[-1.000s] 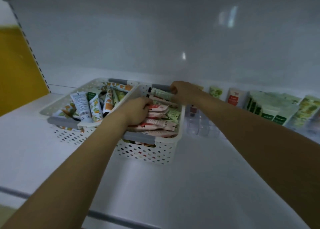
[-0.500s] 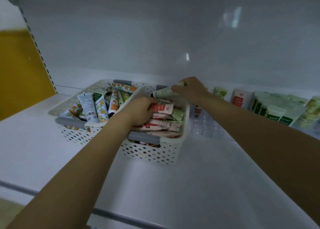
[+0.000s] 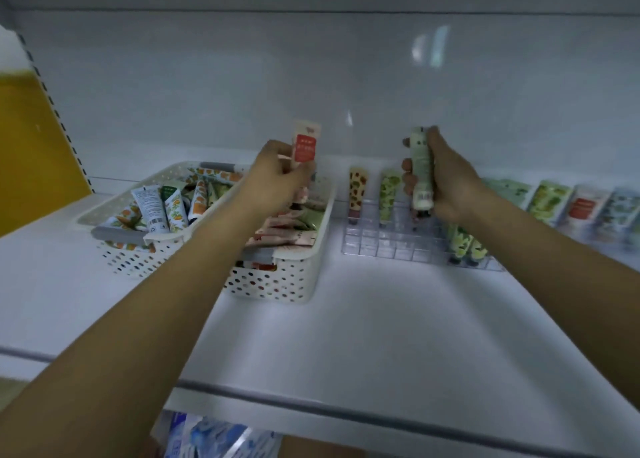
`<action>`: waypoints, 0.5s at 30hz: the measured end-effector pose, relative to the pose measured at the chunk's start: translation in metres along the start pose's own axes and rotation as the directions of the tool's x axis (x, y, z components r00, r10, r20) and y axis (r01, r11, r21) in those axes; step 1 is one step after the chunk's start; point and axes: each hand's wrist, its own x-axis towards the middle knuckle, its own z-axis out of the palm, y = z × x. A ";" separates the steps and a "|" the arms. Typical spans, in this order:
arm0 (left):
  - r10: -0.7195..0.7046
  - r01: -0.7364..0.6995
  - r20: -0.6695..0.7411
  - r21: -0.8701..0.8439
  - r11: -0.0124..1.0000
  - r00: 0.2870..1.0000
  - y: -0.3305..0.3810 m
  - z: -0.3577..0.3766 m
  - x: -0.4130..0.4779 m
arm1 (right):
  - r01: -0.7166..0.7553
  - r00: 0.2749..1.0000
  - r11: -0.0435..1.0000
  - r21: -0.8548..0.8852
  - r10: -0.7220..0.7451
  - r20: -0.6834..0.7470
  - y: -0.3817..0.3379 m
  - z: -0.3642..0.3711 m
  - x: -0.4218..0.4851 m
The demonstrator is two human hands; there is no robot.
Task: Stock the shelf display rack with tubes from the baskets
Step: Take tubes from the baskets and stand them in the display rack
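Left hand (image 3: 277, 183) fingers clamp a red tube (image 3: 304, 145), basket (image 3: 298, 281) below; right hand (image 3: 450, 187) fingers clamp a green tube (image 3: 421, 166), rack (image 3: 391, 246) below.

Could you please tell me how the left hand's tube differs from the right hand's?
The left hand holds a red-label tube; the right hand holds a pale green tube. The red-label tube is above the basket, the pale green tube above the clear rack. Both are upright.

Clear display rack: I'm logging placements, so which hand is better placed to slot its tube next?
Right. The right hand holds its green tube cap-down just over the rack; the left hand holds a red-labelled tube above the basket.
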 end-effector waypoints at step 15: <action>-0.184 0.284 0.249 -0.465 0.839 0.951 0.013 0.188 -0.044 | 0.162 0.917 0.971 -0.176 -0.214 -0.336 0.003 -0.132 -0.073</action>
